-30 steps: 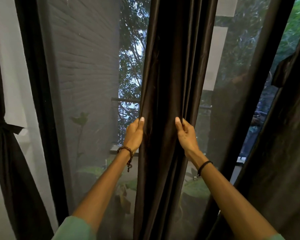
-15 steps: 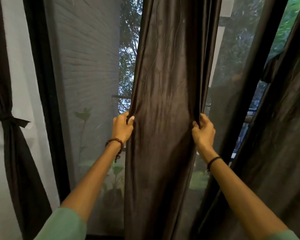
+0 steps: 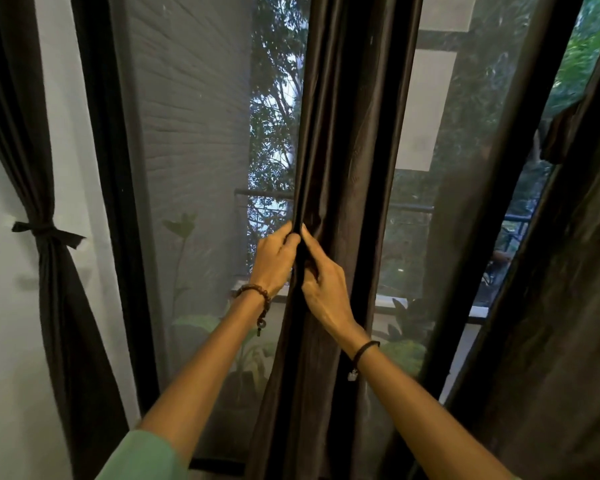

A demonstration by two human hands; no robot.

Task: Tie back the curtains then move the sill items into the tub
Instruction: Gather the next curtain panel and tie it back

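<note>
Both sets of fingers (image 3: 287,237) are curled tight round one bunched fold of the middle curtain (image 3: 347,150). The left hand (image 3: 276,261) and the right hand (image 3: 323,285) meet almost knuckle to knuckle, pinching the dark brown cloth between them. Just below the fingers, a beaded bracelet (image 3: 257,294) sits on the left wrist and a thin black cord (image 3: 364,351) on the right. The gathered cloth runs up and down from the grip, before the window screen (image 3: 194,237). Well left of the fingers hangs another dark curtain (image 3: 59,306), cinched by a knotted tie (image 3: 45,232) — to the right, a third curtain (image 3: 568,323) hangs loose.
</note>
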